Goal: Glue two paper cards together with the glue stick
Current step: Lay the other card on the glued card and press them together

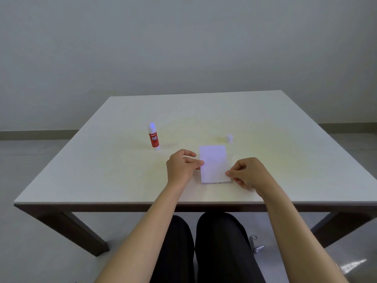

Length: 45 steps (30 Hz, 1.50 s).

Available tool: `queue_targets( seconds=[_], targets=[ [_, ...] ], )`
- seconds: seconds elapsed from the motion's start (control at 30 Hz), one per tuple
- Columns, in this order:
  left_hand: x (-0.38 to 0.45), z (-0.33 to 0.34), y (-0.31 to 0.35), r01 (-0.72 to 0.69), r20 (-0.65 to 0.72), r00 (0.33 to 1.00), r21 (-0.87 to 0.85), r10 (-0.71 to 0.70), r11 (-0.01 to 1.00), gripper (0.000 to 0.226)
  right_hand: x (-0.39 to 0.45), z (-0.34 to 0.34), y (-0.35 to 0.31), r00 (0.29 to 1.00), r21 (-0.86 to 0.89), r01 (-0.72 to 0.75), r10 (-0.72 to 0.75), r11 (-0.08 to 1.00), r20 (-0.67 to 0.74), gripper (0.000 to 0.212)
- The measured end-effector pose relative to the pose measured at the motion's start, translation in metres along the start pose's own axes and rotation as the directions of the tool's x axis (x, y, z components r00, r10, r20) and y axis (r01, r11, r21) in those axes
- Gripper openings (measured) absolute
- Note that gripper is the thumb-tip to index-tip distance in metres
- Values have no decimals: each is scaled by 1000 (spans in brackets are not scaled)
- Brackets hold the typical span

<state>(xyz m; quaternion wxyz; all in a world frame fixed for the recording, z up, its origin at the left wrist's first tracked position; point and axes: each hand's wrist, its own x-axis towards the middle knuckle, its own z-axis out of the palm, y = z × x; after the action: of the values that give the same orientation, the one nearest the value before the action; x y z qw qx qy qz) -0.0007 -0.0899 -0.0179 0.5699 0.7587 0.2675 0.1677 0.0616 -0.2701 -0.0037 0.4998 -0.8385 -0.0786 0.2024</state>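
Observation:
A white paper card (213, 163) lies near the middle of the table (102, 170), and a sliver of a second card shows under its near edge. My left hand (180, 167) pinches the card's left edge. My right hand (247, 173) pinches its near right corner. The red and white glue stick (153, 137) stands upright and uncapped to the left, with its glue tip exposed, apart from both hands. Its white cap (229, 138) sits behind the card, to the right.
The table's near edge runs just in front of my forearms, with my legs under it. A small metal object (256, 245) lies on the floor at the right. A plain wall stands behind the table.

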Motion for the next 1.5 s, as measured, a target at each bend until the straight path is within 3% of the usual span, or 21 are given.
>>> queue_targets(
  seconds=[0.97,1.2,1.5],
  targets=[
    [-2,4,0,-65,8,998,125,65,990,20,-3,5,3,995,-160,88,-95,983,-35,15],
    [-5,10,-3,-131,-9,991,232,137,964,18,-4,11,-3,989,-341,118,-142,932,-46,28],
    [-3,12,-7,-246,12,965,381,261,891,43,-2,10,-3,988,-306,125,-147,944,-51,27]
  ],
)
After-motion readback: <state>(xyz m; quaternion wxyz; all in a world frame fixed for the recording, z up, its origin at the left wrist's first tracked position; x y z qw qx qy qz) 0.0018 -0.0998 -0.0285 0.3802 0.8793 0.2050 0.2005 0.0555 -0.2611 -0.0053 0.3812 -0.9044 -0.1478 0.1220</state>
